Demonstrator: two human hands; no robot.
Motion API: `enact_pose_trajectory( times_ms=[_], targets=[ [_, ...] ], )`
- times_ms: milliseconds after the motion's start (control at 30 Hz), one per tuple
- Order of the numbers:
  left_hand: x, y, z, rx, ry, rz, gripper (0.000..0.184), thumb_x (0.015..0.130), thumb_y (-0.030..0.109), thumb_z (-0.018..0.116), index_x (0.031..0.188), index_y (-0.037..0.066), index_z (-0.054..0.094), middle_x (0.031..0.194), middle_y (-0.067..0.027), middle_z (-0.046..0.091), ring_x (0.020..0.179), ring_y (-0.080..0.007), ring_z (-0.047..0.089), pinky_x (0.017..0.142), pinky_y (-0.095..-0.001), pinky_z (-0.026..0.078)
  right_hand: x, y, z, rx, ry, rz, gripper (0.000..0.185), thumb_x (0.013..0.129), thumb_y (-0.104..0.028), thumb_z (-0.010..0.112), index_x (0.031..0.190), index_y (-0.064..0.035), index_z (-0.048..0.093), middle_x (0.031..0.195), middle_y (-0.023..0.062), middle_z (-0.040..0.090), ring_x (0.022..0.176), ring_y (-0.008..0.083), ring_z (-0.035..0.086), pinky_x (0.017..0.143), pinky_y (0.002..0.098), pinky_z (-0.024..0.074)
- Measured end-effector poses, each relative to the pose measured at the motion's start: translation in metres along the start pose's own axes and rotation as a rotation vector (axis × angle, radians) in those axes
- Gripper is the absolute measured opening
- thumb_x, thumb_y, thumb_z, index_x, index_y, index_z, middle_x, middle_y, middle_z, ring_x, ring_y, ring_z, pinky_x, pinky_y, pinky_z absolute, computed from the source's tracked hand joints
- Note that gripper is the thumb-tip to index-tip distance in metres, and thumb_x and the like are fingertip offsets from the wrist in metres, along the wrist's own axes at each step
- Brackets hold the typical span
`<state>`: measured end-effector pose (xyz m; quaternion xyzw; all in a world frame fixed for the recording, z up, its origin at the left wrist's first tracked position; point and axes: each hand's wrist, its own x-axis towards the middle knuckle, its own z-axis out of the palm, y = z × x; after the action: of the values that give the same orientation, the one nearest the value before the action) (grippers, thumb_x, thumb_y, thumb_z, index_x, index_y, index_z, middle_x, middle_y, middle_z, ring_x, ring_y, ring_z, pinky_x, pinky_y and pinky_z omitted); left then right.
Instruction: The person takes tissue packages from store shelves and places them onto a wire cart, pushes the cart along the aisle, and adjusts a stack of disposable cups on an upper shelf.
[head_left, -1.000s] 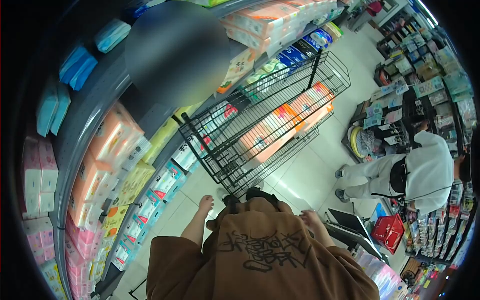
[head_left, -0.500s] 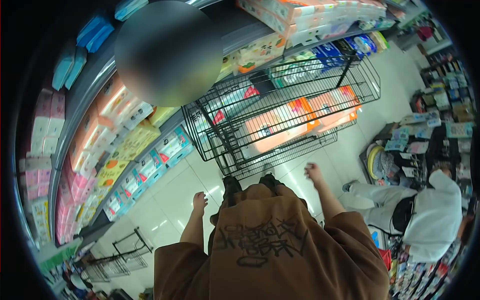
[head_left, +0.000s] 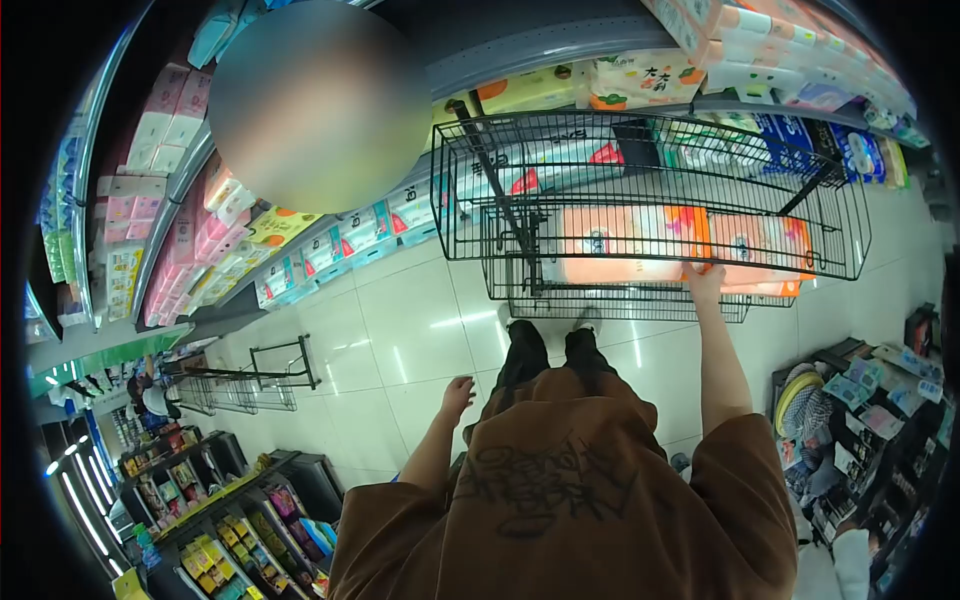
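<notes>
While pink packs (head_left: pixel 185 112) line the shelf (head_left: pixel 172 210) at far left, the left hand (head_left: pixel 458 397) is released, its fingers loosely curled above the tiled floor (head_left: pixel 395 345). Next comes the black wire cart (head_left: pixel 517 240), with a peach-and-orange pack (head_left: pixel 635 232) lying within its frame. At that pack's near right corner, the right hand (head_left: pixel 705 282) has bent fingers; whether they grip it, I cannot tell. Another peach-and-orange pack (head_left: pixel 762 236) lies just beside, farther right.

A round blur hides part of the shelf (head_left: pixel 560 42); whether the right hand (head_left: pixel 705 280) touches cart (head_left: pixel 520 238) or pack (head_left: pixel 635 232) is unclear.
</notes>
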<state>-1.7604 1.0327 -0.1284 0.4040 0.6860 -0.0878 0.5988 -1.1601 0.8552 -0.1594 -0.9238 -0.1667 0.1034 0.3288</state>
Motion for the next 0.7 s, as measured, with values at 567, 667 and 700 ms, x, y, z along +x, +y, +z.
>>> enact_pose_trajectory(
  times_ms=[567, 667, 700],
  targets=[
    [0.146, 0.240, 0.209, 0.051, -0.254, 0.267, 0.052, 0.097, 0.045, 0.048, 0.139, 0.016, 0.041, 0.132, -0.0061, 0.052, 0.120, -0.0253, 0.050, 0.099, -0.0477, 0.041, -0.271, 0.111, -0.071, 0.120, -0.489, 0.557, 0.048, 0.087, -0.027, 0.065, 0.129, -0.0066, 0.053, 0.107, 0.0210, 0.067, 0.098, 0.0326, 0.067, 0.085, 0.0391, 0.0520],
    [0.197, 0.219, 0.207, -0.099, -0.438, 0.028, 0.056, 0.097, 0.052, 0.045, 0.140, 0.018, 0.040, 0.135, -0.0074, 0.051, 0.125, -0.0302, 0.046, 0.108, -0.0501, 0.031, -0.355, 0.187, -0.084, 0.158, -0.474, 0.915, 0.042, 0.088, -0.022, 0.064, 0.125, -0.0039, 0.054, 0.093, 0.0148, 0.067, 0.077, 0.0219, 0.065, 0.063, 0.0351, 0.0514],
    [0.208, 0.215, 0.205, -0.188, -0.499, -0.034, 0.055, 0.097, 0.053, 0.044, 0.141, 0.019, 0.040, 0.136, -0.0077, 0.051, 0.126, -0.0309, 0.046, 0.108, -0.0499, 0.031, -0.380, 0.204, -0.093, 0.225, -0.452, 1.081, 0.043, 0.088, -0.023, 0.064, 0.125, -0.0039, 0.055, 0.092, 0.0142, 0.067, 0.075, 0.0214, 0.065, 0.061, 0.0350, 0.0511]
  ],
)
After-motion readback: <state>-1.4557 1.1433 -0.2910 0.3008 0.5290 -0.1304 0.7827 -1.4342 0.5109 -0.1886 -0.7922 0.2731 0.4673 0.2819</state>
